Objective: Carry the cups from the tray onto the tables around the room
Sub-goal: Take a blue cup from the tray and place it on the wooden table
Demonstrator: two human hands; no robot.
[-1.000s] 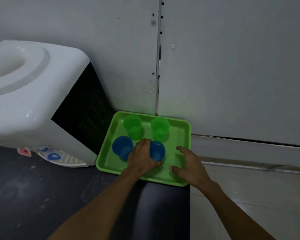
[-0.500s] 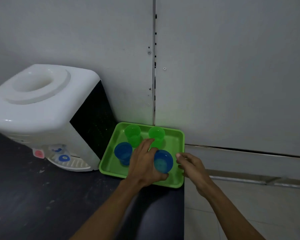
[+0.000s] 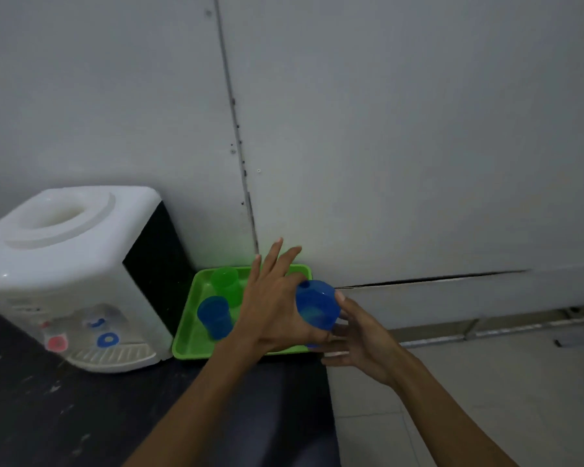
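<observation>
A green tray lies on the dark counter against the wall. On it stand a blue cup and a green cup. My left hand covers the rest of the tray. That hand holds a second blue cup lifted above the tray's right side, gripped between thumb and forefinger, with the other fingers spread upward. My right hand is just right of the cup, its thumb tip and fairly straight fingers touching the cup's side and bottom.
A white water dispenser stands on the dark counter directly left of the tray. A grey panelled wall rises behind. The counter ends just right of the tray, with light tiled floor beyond.
My left hand has raised the blue cup off the tray and moved it to the right. My right hand has come up against the cup. The camera has tilted upward.
</observation>
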